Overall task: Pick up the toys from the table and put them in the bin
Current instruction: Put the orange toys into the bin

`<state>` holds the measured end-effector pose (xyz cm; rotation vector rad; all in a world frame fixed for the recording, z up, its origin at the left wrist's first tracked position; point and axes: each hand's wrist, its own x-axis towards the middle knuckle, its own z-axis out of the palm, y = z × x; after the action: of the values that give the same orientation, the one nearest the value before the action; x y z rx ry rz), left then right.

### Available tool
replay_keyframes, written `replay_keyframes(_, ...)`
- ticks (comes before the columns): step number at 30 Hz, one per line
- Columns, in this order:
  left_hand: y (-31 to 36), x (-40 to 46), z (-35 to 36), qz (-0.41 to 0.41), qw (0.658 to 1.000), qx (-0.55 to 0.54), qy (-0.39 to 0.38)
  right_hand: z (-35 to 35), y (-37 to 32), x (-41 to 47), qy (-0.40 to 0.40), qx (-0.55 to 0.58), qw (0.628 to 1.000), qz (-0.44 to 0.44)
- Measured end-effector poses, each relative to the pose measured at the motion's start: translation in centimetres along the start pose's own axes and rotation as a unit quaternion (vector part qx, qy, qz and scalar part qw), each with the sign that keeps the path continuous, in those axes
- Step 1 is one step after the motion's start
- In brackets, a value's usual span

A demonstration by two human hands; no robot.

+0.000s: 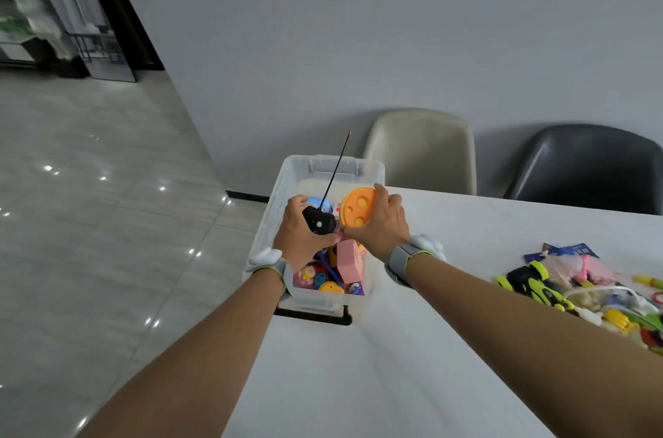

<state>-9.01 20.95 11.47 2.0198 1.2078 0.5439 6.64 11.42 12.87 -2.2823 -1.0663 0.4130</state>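
A clear plastic bin (276, 201) stands at the table's left end, partly filled with colourful toys, among them a pink block (349, 263). My left hand (299, 240) grips a black toy remote control (317, 220) over the bin; its thin antenna (337, 165) points up and away. My right hand (384, 222) holds an orange round toy with holes (357, 210) over the bin's right side. A pile of toys lies on the table at the right, including a black and yellow toy car (534, 285).
The white table (412, 366) stretches right and toward me. A beige chair (423, 150) and a dark chair (588, 168) stand behind it against the wall. Glossy tiled floor (107, 204) lies to the left. A black bar sits under the bin's near edge.
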Motion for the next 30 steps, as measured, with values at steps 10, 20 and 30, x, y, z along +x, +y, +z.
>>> replay_keyframes(10, -3.9, 5.0, 1.3, -0.141, 0.974, 0.162, -0.067, 5.5, -1.4, 4.6, -0.064, -0.150, 0.986, -0.037)
replay_keyframes(20, -6.0, 9.5, 5.7, -0.195, 0.957, 0.199, -0.079, 9.5, 0.0, 10.0, -0.107, -0.249, 0.962, -0.008)
replay_keyframes(30, -8.9, 12.0, 7.5, -0.155, 0.939, 0.268, -0.146, 12.7, 0.3, 13.9, -0.149, -0.283, 0.947, -0.036)
